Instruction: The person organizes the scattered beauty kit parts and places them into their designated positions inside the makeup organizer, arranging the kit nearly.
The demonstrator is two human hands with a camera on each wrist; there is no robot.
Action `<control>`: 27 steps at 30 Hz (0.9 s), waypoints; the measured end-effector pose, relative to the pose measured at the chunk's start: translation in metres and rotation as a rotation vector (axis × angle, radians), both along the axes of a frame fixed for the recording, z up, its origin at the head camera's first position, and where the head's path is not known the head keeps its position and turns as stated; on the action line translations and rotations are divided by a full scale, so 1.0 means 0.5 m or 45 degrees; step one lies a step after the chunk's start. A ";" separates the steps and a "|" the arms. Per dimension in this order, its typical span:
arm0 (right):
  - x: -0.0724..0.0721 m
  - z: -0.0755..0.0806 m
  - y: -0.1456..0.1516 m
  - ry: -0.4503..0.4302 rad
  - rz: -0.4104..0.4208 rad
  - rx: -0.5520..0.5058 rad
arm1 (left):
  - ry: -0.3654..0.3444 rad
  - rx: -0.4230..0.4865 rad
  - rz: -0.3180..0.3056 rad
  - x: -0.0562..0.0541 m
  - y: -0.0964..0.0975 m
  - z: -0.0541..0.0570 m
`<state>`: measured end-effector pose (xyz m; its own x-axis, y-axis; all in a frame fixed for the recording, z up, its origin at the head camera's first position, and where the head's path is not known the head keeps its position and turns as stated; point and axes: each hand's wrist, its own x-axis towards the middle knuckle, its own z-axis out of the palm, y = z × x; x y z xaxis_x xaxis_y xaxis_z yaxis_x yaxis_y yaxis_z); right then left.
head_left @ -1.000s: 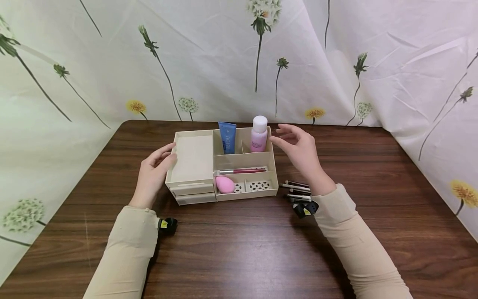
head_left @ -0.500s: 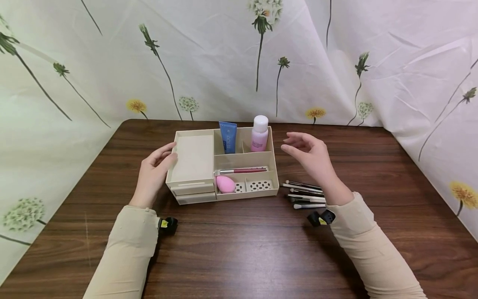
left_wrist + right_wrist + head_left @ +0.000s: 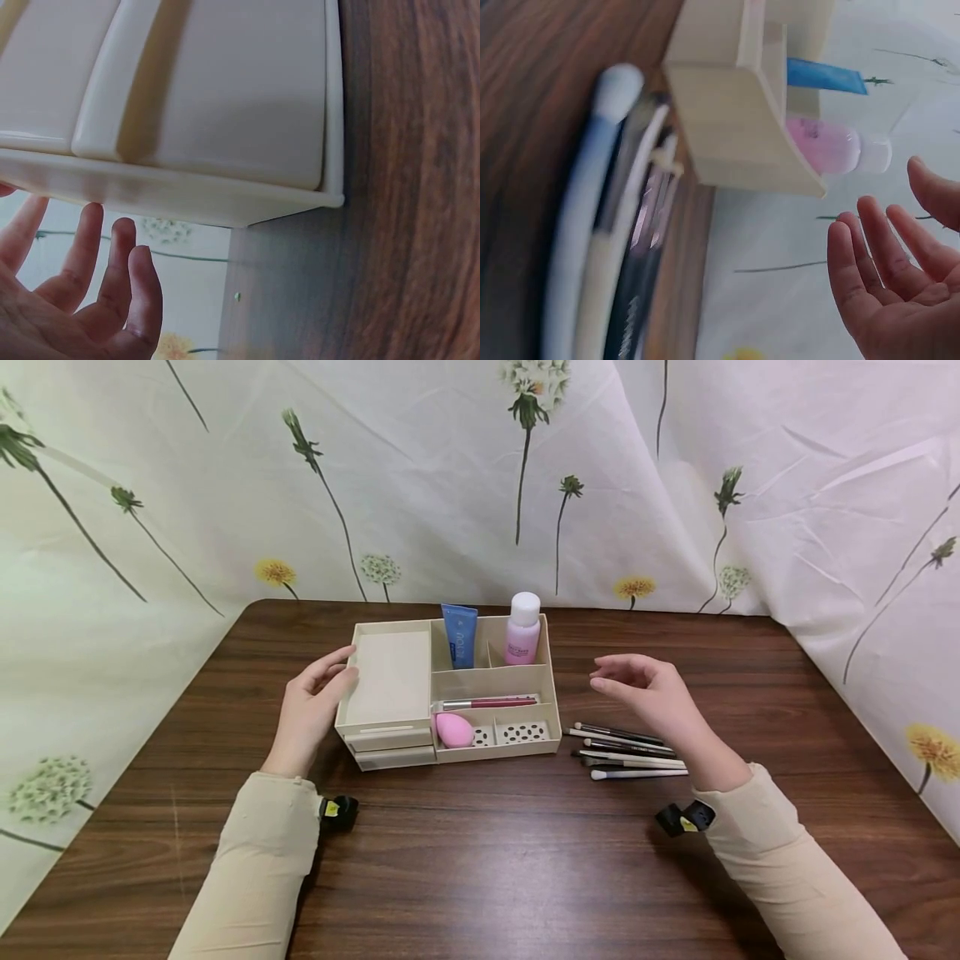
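Touching the cream rectangular plastic organizer (image 3: 392, 677) on the brown wood-grain table (image 3: 465, 860) with a loose-fingered left hand (image 3: 306, 710); hovering near slim black and white brushes (image 3: 633, 761) with a relaxed, empty right hand (image 3: 660, 693).

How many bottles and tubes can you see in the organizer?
2: a blue tube in the back-left of the open compartments, and a white-capped pink bottle in the back-right one. Any inside the drawers would be hidden.
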<state>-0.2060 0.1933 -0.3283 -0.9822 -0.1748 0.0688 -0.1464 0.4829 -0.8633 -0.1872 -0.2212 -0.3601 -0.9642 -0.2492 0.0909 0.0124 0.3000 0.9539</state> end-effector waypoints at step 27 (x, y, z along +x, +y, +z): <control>-0.049 -0.079 0.071 -0.250 0.299 0.486 | 0.002 -0.002 -0.008 -0.002 -0.003 -0.004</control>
